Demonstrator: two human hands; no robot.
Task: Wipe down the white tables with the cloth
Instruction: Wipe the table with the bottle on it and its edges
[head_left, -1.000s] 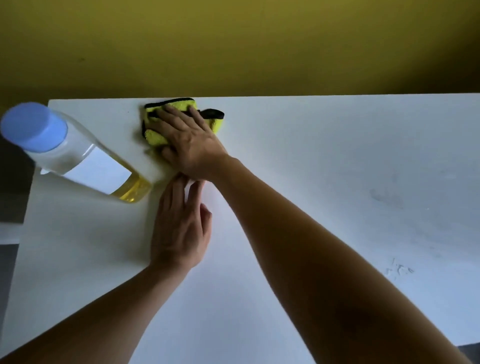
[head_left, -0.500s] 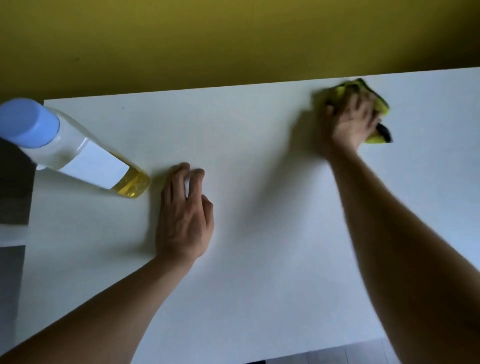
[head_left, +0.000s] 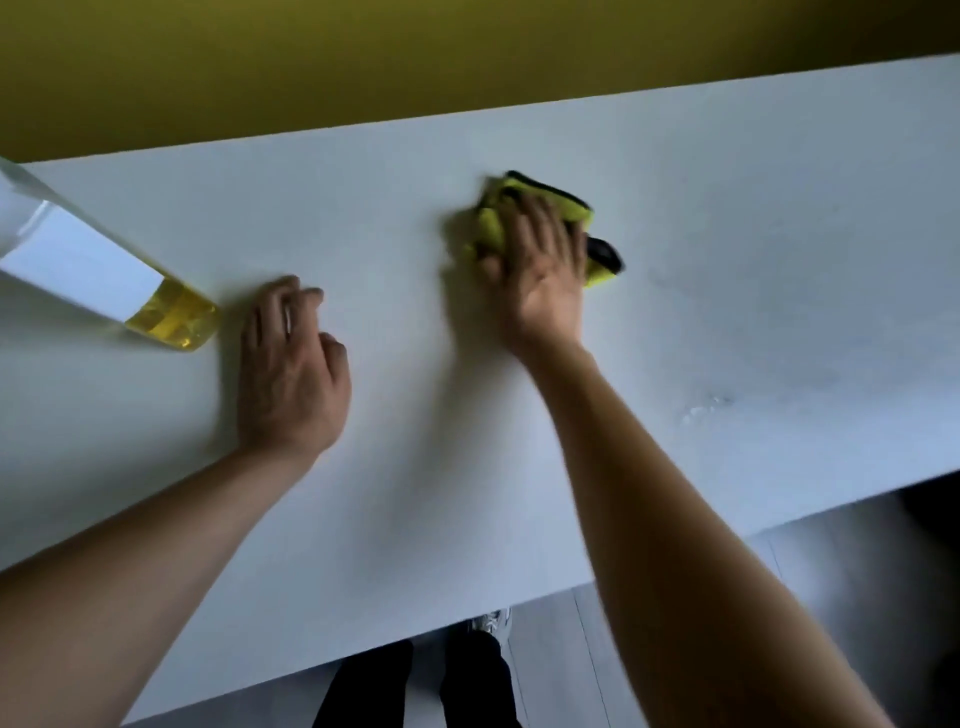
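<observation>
While right hand (head_left: 540, 270) presses cloth (head_left: 493, 228) flat on table (head_left: 727, 260), fingers spread: overlap strokes, steer clear of bottle (head_left: 104, 280); left hand (head_left: 291, 374) braces, relaxed.

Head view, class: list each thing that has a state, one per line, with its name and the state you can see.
Yellow cloth: bunched, pressed onto the table under the right hand.
Right hand: on the cloth, fingers spread over it, motion-blurred.
Left hand: resting on the table, fingers loosely bent, holding nothing.
Bottle: standing, partly out of frame, a little yellow liquid at its bottom.
White table: faint smudges at right.
</observation>
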